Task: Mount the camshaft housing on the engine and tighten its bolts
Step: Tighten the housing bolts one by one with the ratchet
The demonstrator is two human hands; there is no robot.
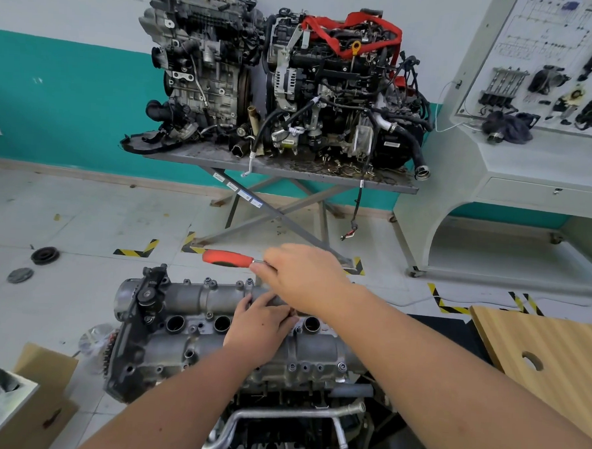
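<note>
The grey camshaft housing (193, 325) lies on top of the engine (287, 423) in front of me, with round plug wells and several bolts along its far edge. My right hand (302, 276) grips a ratchet with a red handle (226, 257) over that far edge; the handle points left and the tool's head is hidden under my fingers. My left hand (260, 322) rests on the middle of the housing with its fingers curled at something small near a plug well; what they hold is hidden.
Two other engines (281, 79) stand on a grey scissor-leg table (280, 170) against the teal wall. A white training board with parts (550, 66) is at the right. A wooden panel (555, 361) lies right, cardboard (35, 399) lower left, round parts (44, 255) on the floor.
</note>
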